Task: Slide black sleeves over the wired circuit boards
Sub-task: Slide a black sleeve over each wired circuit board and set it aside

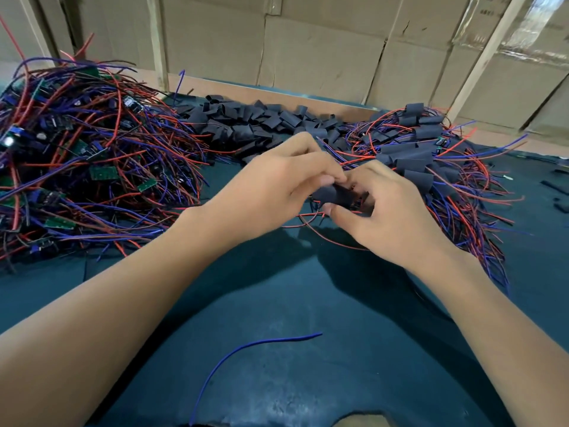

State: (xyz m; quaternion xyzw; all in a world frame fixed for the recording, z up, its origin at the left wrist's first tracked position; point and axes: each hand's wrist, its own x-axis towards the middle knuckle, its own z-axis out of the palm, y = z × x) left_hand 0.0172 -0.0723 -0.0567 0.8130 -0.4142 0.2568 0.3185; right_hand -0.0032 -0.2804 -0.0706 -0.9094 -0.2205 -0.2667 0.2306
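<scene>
Both hands meet over the middle of the dark teal desk (277,318). The left hand (277,183) pinches one end of a black sleeve (334,194) between thumb and curled fingers. The right hand (397,211) grips the other end, thumb underneath, fingers curled over the top. Whatever sits inside the sleeve is hidden by the fingers; thin red wires (311,223) trail out below the sleeve toward the desk.

Landmark: the held sleeve.
- Far left of it: a big tangled heap of unsleeved boards (101,172), green circuit boards among red and blue leads.
- Behind it, along the far desk edge: a pile of loose black sleeves (246,121).
- Right of it, just beyond the right hand: a stack of sleeved boards (415,155), wires fanning out toward the near right.
- Well in front of it, between the forearms: a single loose blue wire (246,349) lying curved on the desk.
- Far behind everything: a wall of cardboard boxes (308,50).
</scene>
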